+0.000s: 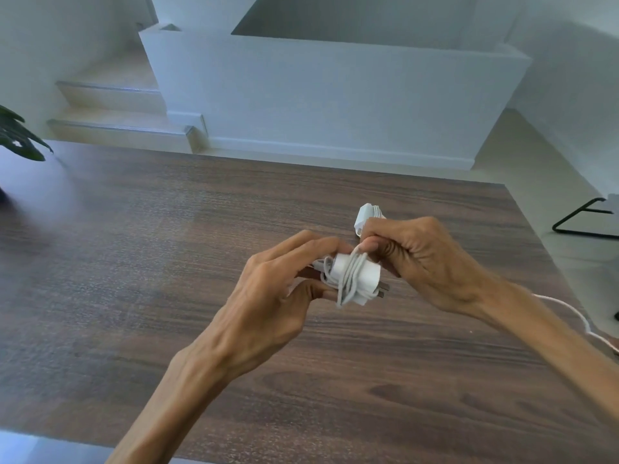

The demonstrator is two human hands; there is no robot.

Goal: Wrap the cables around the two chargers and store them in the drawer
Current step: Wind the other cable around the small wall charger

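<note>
Left hand (268, 296): fingers and thumb curled round the white charger (363, 274), holding it up over the table (134, 262), prongs pointing to three o'clock.
Cable (350, 279): several white turns round the charger's middle; a loose length trails off at four o'clock, by the table's edge.
Right hand (422, 259): fingers curled tight, thumb and forefinger pinching the cable at the charger's top.
Second charger (366, 214): already wrapped, lying on the table at twelve o'clock, just behind the right hand.
Plant (16, 135): dark leaves, far nine o'clock.

Second charger (365, 214) half hidden behind right hand (422, 262); loose cable (569, 313) runs off right edge; plant (16, 135) cropped at left.
</note>
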